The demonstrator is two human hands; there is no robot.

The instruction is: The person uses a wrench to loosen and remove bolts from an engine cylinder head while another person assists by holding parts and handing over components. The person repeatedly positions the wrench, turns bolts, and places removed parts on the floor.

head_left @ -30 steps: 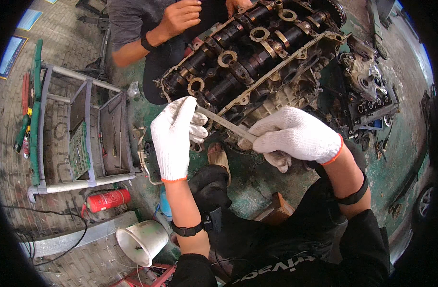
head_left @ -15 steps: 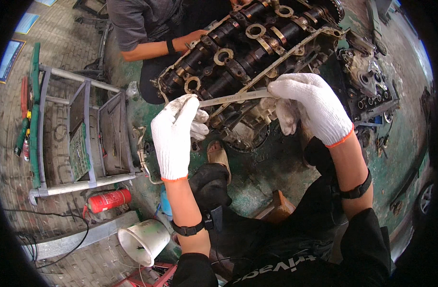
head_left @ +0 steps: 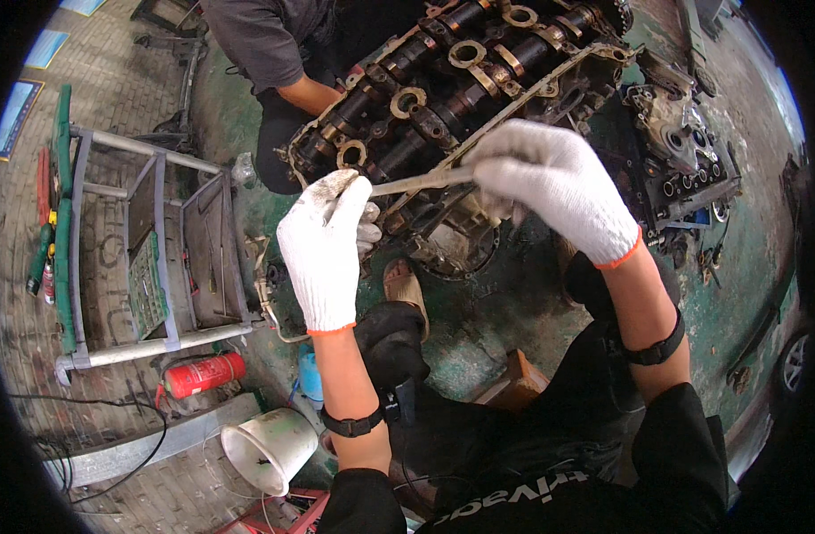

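Observation:
A slim, flat metal wrench [head_left: 418,182] spans the gap between my two white-gloved hands, above the near side of an open engine [head_left: 452,116]. My left hand [head_left: 326,233] is closed on its left end, thumb and forefinger pinching it. My right hand [head_left: 541,182], smeared by motion, has its fingers closed around the right end. Both ends of the wrench are hidden in the gloves. Beneath my hands the engine's camshafts and bearing caps lie exposed, dark with oil.
Across the engine, another person's forearm [head_left: 310,94] reaches toward it. A metal rack [head_left: 158,240] stands at left, with a red fire extinguisher [head_left: 206,375] and a white bucket [head_left: 270,449] nearer me. More engine parts [head_left: 683,147] sit on the green floor at right.
My right hand has shifted left, so less of the wrench's shank shows. My left hand has barely moved. The other person's arm has changed position, with less of the forearm showing.

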